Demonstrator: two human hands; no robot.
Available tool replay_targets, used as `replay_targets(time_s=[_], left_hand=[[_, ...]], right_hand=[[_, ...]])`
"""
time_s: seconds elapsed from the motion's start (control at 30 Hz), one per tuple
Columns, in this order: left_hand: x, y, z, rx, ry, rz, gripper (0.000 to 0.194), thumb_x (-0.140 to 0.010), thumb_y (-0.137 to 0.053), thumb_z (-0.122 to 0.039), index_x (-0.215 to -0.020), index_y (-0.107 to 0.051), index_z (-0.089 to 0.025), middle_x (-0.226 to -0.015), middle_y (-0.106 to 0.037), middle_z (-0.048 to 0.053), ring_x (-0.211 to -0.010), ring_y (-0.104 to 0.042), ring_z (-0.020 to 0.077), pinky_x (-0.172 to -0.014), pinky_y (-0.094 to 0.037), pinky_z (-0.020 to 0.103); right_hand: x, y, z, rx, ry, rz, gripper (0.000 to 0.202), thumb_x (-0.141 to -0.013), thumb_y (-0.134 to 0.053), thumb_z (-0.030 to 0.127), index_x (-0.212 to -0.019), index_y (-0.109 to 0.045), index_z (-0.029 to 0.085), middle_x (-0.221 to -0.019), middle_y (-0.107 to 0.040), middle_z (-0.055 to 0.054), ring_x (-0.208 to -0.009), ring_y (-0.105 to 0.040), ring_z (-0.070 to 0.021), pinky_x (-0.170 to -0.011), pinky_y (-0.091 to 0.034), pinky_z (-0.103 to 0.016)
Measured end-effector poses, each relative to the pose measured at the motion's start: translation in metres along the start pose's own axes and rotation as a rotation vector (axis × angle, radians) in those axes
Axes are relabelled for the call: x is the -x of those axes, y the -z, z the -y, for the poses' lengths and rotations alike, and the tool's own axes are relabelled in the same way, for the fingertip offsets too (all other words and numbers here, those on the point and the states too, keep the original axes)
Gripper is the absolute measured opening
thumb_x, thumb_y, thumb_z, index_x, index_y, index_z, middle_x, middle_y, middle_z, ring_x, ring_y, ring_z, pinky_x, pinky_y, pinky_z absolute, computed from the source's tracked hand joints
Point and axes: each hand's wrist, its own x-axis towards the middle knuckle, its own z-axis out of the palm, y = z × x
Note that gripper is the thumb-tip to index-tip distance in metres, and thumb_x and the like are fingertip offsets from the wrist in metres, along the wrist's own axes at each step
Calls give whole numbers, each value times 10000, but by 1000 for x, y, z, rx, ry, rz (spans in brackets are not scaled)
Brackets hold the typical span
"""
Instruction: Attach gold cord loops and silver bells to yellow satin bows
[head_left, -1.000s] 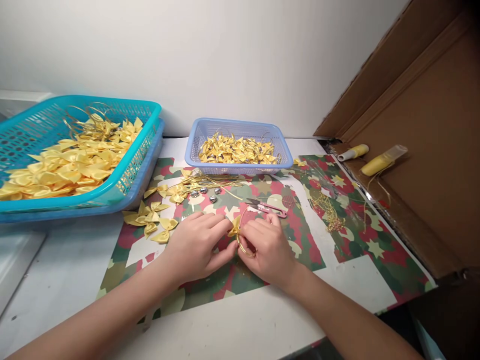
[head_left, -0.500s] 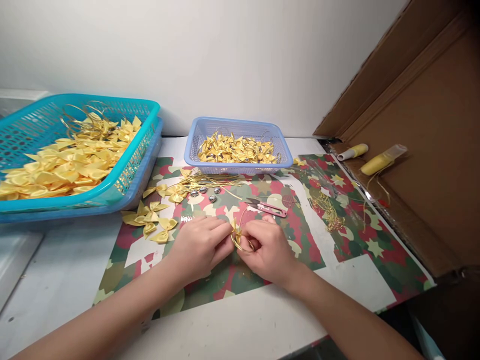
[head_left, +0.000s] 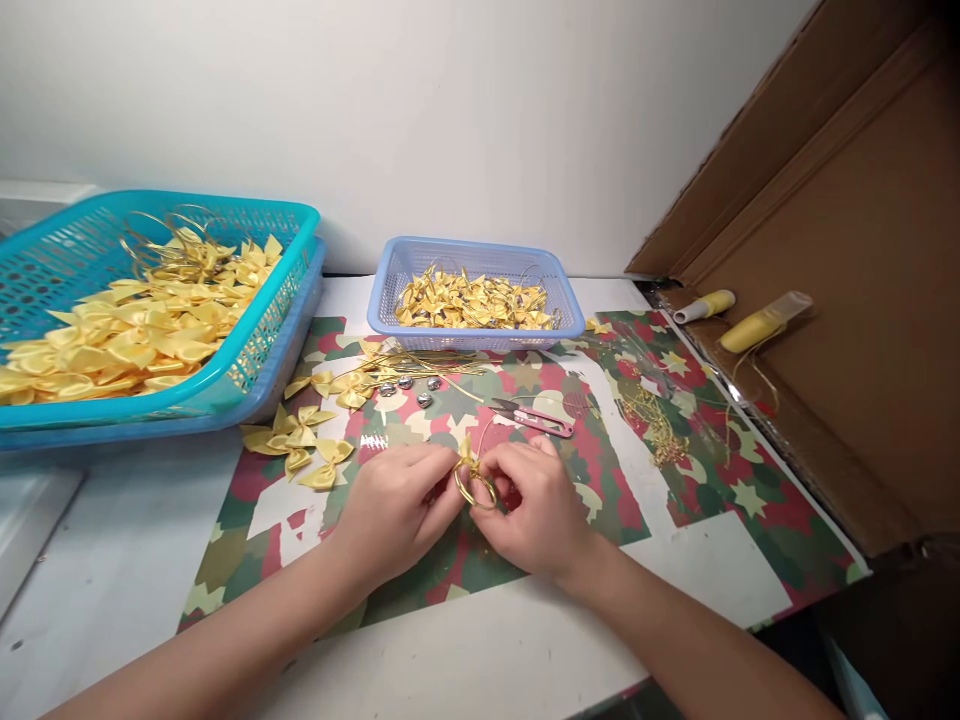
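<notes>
1. Over the red, green and cream patterned sheet (head_left: 480,565): one small yellow satin bow (head_left: 466,450) with a looped gold wire ring (head_left: 458,488), between left hand (head_left: 401,500) and right hand (head_left: 536,505).
2. Left hand: grip narrow, pinching bow and ring.
3. Right hand: grip narrow, holding the ring's right side.
4. Just beyond right hand: pink-handled metal thread snips (head_left: 541,420).
5. Behind: blue perforated plastic basket (head_left: 476,334) containing yellow bows (head_left: 465,300).
</notes>
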Motion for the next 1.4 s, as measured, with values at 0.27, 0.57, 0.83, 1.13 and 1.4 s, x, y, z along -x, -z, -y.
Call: replay_targets(time_s=[0.27, 0.57, 0.83, 1.13, 1.4], left_hand=[[2, -4, -1, -92, -28, -85, 315, -853, -482, -130, -593, -323, -209, -514, -326, -53, -477, -306, 117, -487, -251, 252], [3, -4, -2, -112, -72, -55, 309, -865, -466, -136, -573, -387, -198, -500, -391, -40, -482, -350, 120, -492, -282, 254], [2, -6, 0, -5, 28, -3, 312, -852, -459, -147, -552, -384, -188, -502, -352, -47, -479, -337, 104, -481, -278, 234], [-2, 6, -1, 398, 180, 127, 254, -884, -430, -203, -638, -485, -179, -543, -449, -44, -496, -392, 95, -482, -324, 210], [0, 7, -2, 320, 143, 95, 136, -807, -513, -195, -675, -487, -182, -561, -436, -50, -498, -375, 97, -473, -319, 212]], right_hand=[[1, -2, 6, 69, 55, -80, 166, -745, -503, 180, -593, -437, 171, -506, -404, 69, -486, -324, -79, -620, -222, -278], [2, -5, 5, 78, -2, -44, 230, -793, -452, 154, -585, -358, 181, -508, -340, 73, -494, -300, -84, -617, -213, -279], [-1, -2, 6, -91, -113, 38, 322, -781, -483, 201, -572, -238, 195, -480, -228, 88, -460, -228, -75, -582, -250, -252], [-2, 5, 3, -171, -143, 97, 216, -767, -473, 175, -592, -347, 193, -489, -320, 83, -479, -302, -78, -607, -272, -248], [-1, 5, 3, -120, -32, 121, 185, -802, -443, 183, -635, -363, 186, -548, -391, 72, -521, -333, -83, -637, -234, -275]])
